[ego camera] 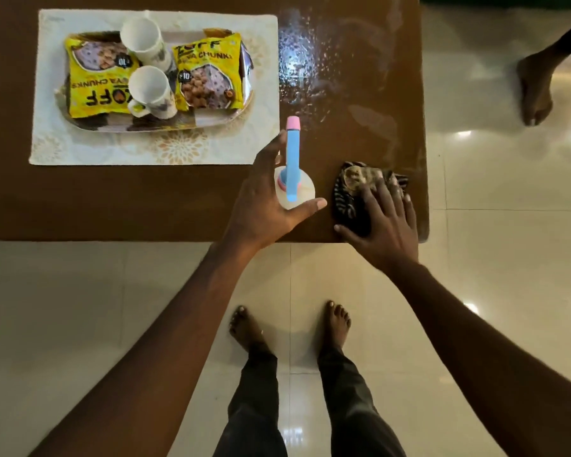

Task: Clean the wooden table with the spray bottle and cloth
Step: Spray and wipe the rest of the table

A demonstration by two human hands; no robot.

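Presently on the wooden table [145, 199]: one spray bottle [292, 179], blue head with pink nozzle tip, pale body, standing upright near the front edge; left hand [267, 199] curled around its body, thumb on the near side and fingers on the far side, though whether the grip is closed tight cannot be told. One dark striped cloth [356, 189], bunched, just right of the bottle; right hand [383, 222] laid flat on it with fingers spread, pressing it to the tabletop close to the right front corner. Wet droplets [304, 61] glisten on the surface beyond the bottle. To the left, a cream placemat [80, 146] carrying a tray [211, 120] with two yellow snack packets [208, 74] and two white mugs [149, 90]. Pale glossy tiled floor [80, 308] below; the person's bare feet [251, 328] stand at the table's front.
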